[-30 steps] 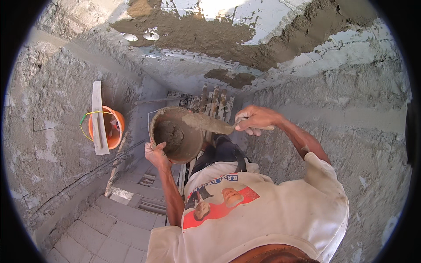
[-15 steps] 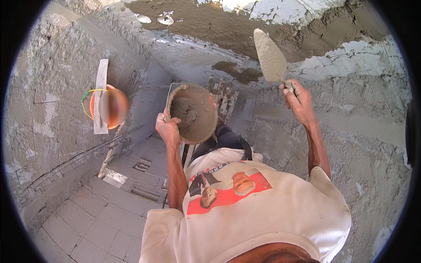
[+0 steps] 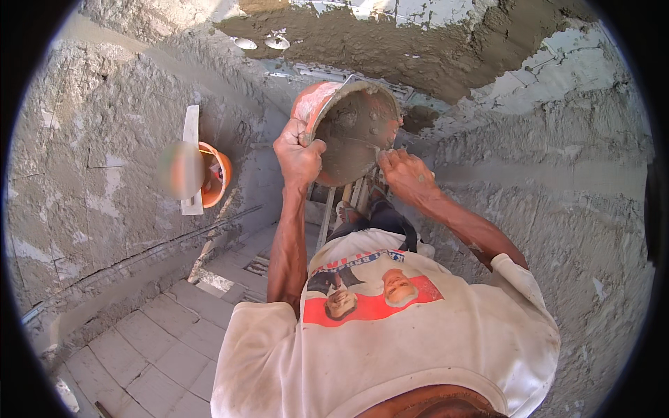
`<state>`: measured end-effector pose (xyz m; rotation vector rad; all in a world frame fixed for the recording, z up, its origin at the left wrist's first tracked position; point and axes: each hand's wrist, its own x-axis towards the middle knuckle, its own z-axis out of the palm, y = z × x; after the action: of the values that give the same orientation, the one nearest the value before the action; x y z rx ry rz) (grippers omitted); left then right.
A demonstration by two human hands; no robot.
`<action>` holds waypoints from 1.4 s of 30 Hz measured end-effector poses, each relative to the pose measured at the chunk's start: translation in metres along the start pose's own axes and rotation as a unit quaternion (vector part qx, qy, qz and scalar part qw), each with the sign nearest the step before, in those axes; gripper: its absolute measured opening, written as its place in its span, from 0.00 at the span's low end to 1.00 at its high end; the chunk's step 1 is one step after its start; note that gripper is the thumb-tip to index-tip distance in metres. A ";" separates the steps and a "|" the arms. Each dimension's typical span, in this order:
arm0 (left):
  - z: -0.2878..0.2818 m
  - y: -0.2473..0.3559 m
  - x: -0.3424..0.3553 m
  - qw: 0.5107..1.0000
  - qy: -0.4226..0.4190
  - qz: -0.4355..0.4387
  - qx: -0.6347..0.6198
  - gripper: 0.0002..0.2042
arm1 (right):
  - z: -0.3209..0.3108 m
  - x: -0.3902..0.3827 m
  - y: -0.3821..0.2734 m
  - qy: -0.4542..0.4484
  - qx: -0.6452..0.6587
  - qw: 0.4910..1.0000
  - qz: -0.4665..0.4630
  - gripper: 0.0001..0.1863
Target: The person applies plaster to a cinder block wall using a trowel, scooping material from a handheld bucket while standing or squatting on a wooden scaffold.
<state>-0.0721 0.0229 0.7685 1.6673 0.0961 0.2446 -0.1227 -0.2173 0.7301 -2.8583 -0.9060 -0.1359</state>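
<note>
Can't tell grip of R hand, partly hidden, clamped w/ L hand on rd. bucket, lumpy mortar inside

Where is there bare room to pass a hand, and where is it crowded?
Bare room: apparently between the left forearm and orange bucket, and over the grey blocks left of the left sleeve. Crowded: around the held bucket, with the left hand and right hand at its rim.

Left grip — on tilted bucket
</note>
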 end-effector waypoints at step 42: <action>-0.104 -0.107 -0.167 0.809 0.538 -0.228 -0.069 0.12 | -0.079 0.281 0.112 -0.367 0.541 0.738 0.170 0.11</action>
<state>-0.2481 0.1015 0.6546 1.1241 1.2864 0.7824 0.1678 -0.1619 0.8321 -1.7955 -0.2729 1.2037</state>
